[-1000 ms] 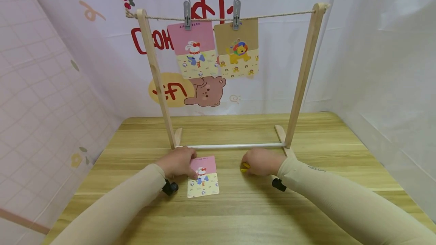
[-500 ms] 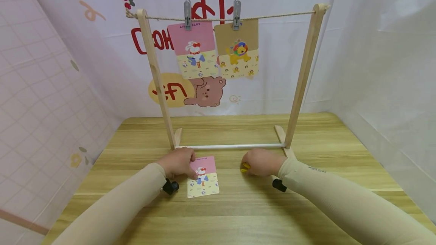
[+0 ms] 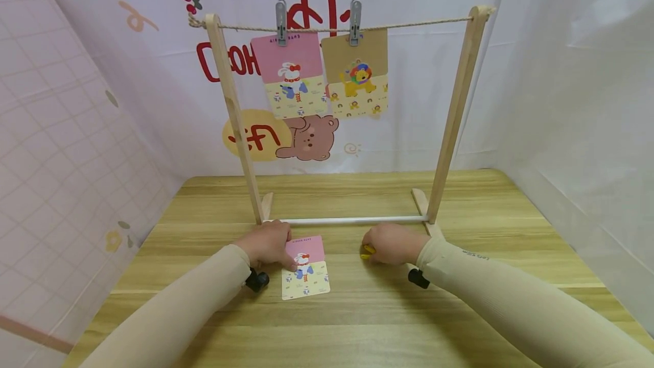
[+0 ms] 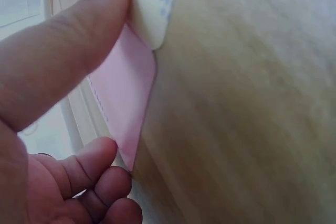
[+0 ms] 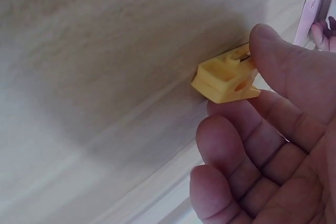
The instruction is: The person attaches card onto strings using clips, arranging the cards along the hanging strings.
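In the head view, my left hand [image 3: 267,246] is at the left edge of a pink and cream rabbit card [image 3: 313,285] low at the table, its thumb over the printed picture. The left wrist view shows that thumb pressed on the card [image 4: 128,87], with fingertips at its pink corner. To the right, my right hand [image 3: 395,244] pinches a yellow clothespin [image 3: 366,253]. Seen from the right wrist, the clothespin [image 5: 220,80] lies between thumb and index finger, close to the wood surface; the other fingers curl loosely below.
Behind the hands stands a wooden frame [image 3: 456,112] with a twine line [image 3: 409,25]. Two grey clothespins [image 3: 281,24] hold another rabbit card [image 3: 293,75] and a lion card [image 3: 356,72] on it. A white rod [image 3: 352,221] joins the frame's feet.
The card under my left hand has shifted very slightly toward me and to the right. My right hand and the yellow clothespin have stayed almost still.
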{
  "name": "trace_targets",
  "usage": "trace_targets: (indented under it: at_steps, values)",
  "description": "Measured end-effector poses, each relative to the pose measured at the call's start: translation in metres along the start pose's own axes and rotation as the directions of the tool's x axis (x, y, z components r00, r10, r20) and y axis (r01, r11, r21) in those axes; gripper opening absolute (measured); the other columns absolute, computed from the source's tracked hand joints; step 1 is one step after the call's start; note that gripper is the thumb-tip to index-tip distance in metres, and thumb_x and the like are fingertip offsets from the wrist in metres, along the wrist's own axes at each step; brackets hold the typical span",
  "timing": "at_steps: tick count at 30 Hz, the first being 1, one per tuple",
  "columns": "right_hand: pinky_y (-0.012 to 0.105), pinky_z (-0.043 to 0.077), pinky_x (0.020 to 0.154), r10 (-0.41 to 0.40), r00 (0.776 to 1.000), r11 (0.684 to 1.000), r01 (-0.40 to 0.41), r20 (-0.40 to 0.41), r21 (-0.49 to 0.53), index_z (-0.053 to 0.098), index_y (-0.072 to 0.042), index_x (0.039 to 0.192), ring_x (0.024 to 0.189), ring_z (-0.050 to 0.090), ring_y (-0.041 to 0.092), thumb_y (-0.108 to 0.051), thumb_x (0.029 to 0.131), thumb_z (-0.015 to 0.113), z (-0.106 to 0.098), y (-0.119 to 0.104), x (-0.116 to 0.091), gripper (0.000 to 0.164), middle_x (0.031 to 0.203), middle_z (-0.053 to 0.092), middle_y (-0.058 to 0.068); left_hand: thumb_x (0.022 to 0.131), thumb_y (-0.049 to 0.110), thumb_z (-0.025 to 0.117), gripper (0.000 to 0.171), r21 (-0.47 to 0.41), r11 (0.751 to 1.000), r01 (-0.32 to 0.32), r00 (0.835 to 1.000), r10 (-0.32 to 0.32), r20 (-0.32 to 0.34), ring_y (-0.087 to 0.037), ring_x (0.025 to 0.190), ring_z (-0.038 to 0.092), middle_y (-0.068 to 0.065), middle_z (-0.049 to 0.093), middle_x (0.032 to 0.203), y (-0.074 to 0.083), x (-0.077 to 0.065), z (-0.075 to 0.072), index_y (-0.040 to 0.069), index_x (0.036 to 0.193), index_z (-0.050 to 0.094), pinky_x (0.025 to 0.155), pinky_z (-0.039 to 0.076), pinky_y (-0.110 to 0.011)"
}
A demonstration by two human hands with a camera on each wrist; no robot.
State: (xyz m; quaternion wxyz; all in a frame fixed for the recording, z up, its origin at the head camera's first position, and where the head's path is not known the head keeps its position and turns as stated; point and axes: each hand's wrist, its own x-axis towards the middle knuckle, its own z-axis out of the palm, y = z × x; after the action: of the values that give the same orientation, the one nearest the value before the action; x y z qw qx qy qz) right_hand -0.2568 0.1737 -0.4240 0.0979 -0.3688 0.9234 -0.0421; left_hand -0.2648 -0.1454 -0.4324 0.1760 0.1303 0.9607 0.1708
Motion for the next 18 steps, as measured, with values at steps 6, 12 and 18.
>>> trace_targets:
  at_steps: [6, 12, 18]
  values:
    - [0.031, 0.048, 0.073, 0.024, 0.999, 0.999, -0.025, 0.023, 0.026, 0.075, -0.009, 0.101, 0.071, 0.05, 0.01, -0.019, 0.09, 0.083, -0.001, -0.0008, -0.0002, 0.017, 0.076, 0.056, -0.008, 0.065, 0.04, 0.102, 0.06, 0.002, 1.0, 0.006, 1.0, -0.006, 0.001, -0.024, 0.087, 0.054, -0.005, 0.058, 0.097, 0.0011, 0.0019, -0.0005, 0.011, 0.097, 0.061, 0.073, 0.043, -0.034]
    - [0.033, 0.05, 0.076, 0.03, 0.999, 0.999, -0.03, 0.024, 0.02, 0.075, -0.009, 0.103, 0.073, 0.052, 0.01, -0.018, 0.09, 0.083, -0.0007, -0.0006, 0.0001, 0.018, 0.079, 0.06, -0.007, 0.066, 0.039, 0.102, 0.059, -0.048, 0.999, 0.006, 1.0, -0.006, -0.006, -0.023, 0.085, 0.056, -0.004, 0.06, 0.095, 0.0017, 0.0013, 0.0008, 0.011, 0.099, 0.061, 0.072, 0.044, -0.034]
    - [0.037, 0.056, 0.085, 0.028, 1.0, 0.999, -0.028, 0.015, 0.02, 0.077, -0.008, 0.11, 0.081, 0.06, 0.012, -0.017, 0.091, 0.082, 0.0003, 0.0007, 0.0, 0.022, 0.093, 0.071, 0.0, 0.072, 0.032, 0.099, 0.057, -0.152, 0.988, -0.002, 1.0, 0.002, 0.0, -0.023, 0.084, 0.056, -0.004, 0.063, 0.095, 0.0004, -0.0011, 0.0002, 0.01, 0.105, 0.058, 0.072, 0.044, -0.034]
